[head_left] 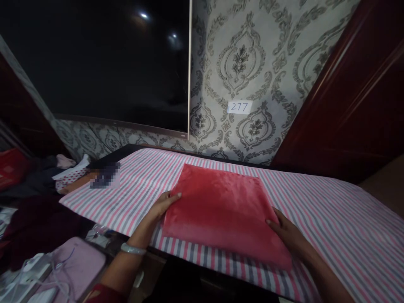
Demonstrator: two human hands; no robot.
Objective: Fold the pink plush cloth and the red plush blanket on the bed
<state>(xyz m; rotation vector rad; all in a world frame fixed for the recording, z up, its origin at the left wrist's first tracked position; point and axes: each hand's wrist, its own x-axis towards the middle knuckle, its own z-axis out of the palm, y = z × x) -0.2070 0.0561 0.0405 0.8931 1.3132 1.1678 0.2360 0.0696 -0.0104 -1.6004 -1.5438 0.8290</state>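
Note:
A red plush cloth (221, 210), folded into a flat square like a cushion cover, lies on a striped pink, grey and white cover (142, 172). My left hand (164, 203) grips its left edge, thumb on top and fingers tucked underneath or hidden. At the right edge, my right hand (282, 229) pinches the cloth the same way, its thumb on the upper face. The front edge of the cloth reaches close to the front of the covered table. A pale bangle (133, 249) is on my left wrist.
A dark television screen (104, 63) hangs behind the table, beside a paper label (240, 107) reading 277. To the left are piled clothes (71, 176) and a pixelated patch. Lower left, white cables and a power strip (31, 273) lie on a pink surface (85, 256).

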